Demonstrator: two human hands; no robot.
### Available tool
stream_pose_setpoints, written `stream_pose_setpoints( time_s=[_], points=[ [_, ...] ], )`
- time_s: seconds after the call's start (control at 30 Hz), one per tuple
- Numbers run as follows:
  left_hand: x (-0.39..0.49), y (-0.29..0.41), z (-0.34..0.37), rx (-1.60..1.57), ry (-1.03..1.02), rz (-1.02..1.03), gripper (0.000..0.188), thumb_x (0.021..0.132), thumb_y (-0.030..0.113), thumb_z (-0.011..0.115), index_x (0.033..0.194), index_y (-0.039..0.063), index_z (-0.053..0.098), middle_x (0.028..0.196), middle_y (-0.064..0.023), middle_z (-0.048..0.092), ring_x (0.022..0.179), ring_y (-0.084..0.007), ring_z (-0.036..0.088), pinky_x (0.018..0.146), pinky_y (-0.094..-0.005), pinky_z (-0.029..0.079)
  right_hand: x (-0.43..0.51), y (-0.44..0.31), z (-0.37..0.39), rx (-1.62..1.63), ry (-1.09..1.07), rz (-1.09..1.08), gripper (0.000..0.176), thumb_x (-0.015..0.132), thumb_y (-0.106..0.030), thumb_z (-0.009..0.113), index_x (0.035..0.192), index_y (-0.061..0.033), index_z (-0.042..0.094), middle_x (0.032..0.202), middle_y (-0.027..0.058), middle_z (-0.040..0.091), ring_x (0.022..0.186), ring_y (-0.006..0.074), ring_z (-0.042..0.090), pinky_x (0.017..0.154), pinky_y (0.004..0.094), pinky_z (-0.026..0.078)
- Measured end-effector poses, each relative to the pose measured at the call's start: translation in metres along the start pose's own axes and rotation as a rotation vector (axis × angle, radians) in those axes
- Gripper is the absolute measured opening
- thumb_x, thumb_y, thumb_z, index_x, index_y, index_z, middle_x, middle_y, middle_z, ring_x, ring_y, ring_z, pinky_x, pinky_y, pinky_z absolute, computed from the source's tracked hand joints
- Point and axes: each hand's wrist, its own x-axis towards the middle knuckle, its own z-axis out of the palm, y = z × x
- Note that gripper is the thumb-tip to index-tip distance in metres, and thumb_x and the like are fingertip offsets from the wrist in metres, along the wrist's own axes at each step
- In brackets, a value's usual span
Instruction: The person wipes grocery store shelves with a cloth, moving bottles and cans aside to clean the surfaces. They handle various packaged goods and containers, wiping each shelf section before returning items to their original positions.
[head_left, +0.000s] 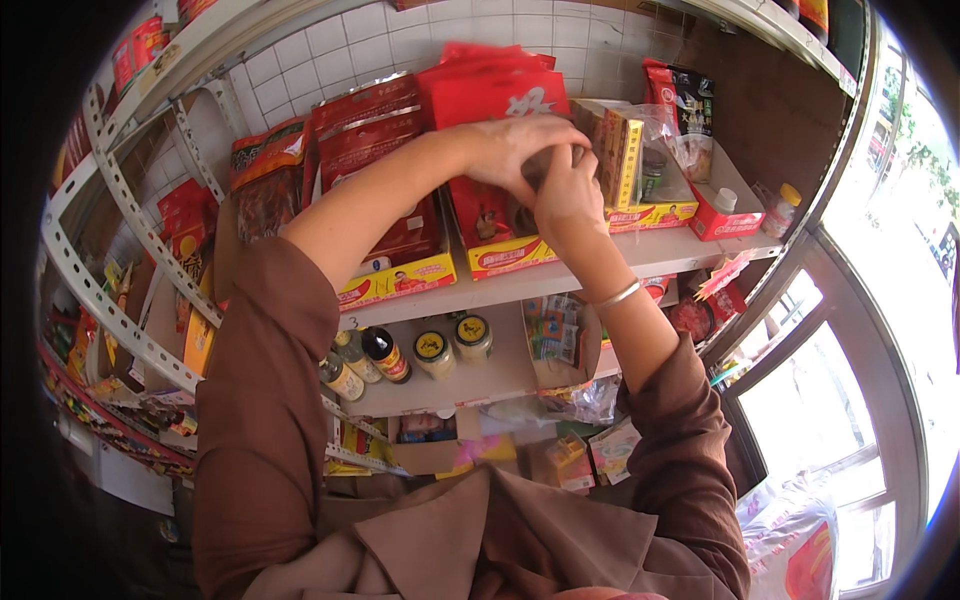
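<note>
My left hand (514, 150) reaches in from the left over a stack of red packets (491, 101) in a yellow-and-red display carton (514, 255). Its fingers curl down towards my right hand (571, 195), which is raised with bent fingers and wears a bangle (621, 292) at the wrist. The hands meet in front of the packets. Something dark shows between them, but my fingers hide most of it, so what either hand grips cannot be made out. Immediately right of my right hand stand narrow yellow boxes (621, 161) in another carton.
Dark red pouches (375, 142) fill a carton on the left. Along the shelf edge (450, 304) cartons stand close together. Below are sauce bottles (386, 354) and yellow-lidded jars (433, 354). A perforated metal upright (142, 225) rises at left; a glazed door (817, 390) is at right.
</note>
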Motion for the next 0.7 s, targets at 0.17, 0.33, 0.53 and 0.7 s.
stream_pose_setpoints(
  time_s=[0.17,0.33,0.53,0.7],
  points=[
    [0.02,-0.044,-0.034,0.129,0.049,-0.106,0.09,0.062,0.02,0.088,0.141,0.012,0.046,0.14,-0.0137,0.052,0.132,-0.0333,0.049,0.111,-0.0432,0.042,0.064,-0.003,0.005,0.144,0.173,-0.108,0.06,0.086,-0.007,0.065,0.139,-0.0098,0.038,0.143,0.0286,0.032,0.114,0.057,0.05,0.099,0.0516,0.049],
    [0.031,-0.064,-0.059,0.236,0.083,-0.439,0.094,0.067,0.017,0.086,0.148,0.018,0.038,0.143,-0.0122,0.051,0.133,-0.0323,0.048,0.11,-0.0421,0.043,0.136,-0.025,0.016,0.108,0.215,-0.065,0.054,0.087,-0.015,0.066,0.139,-0.0207,0.049,0.147,0.0162,0.033,0.127,0.0463,0.042,0.1,0.051,0.048],
    [0.016,-0.032,-0.032,0.278,0.218,-0.401,0.09,0.067,0.005,0.081,0.146,0.02,0.041,0.139,-0.0165,0.053,0.133,-0.037,0.047,0.111,-0.0427,0.042,0.099,-0.017,0.016,0.046,0.187,-0.121,0.062,0.086,-0.016,0.067,0.143,-0.0236,0.045,0.152,0.0156,0.027,0.13,0.0477,0.039,0.1,0.0527,0.048],
    [-0.009,0.006,-0.005,0.283,0.056,-0.036,0.065,0.068,-0.016,0.064,0.128,0.009,0.056,0.132,-0.0172,0.054,0.128,-0.039,0.048,0.109,-0.0443,0.043,-0.008,-0.019,0.009,-0.062,-0.036,0.072,0.076,0.088,-0.027,0.065,0.152,-0.0135,0.026,0.153,0.0306,0.024,0.118,0.0474,0.054,0.103,0.0615,0.039]
  ],
)
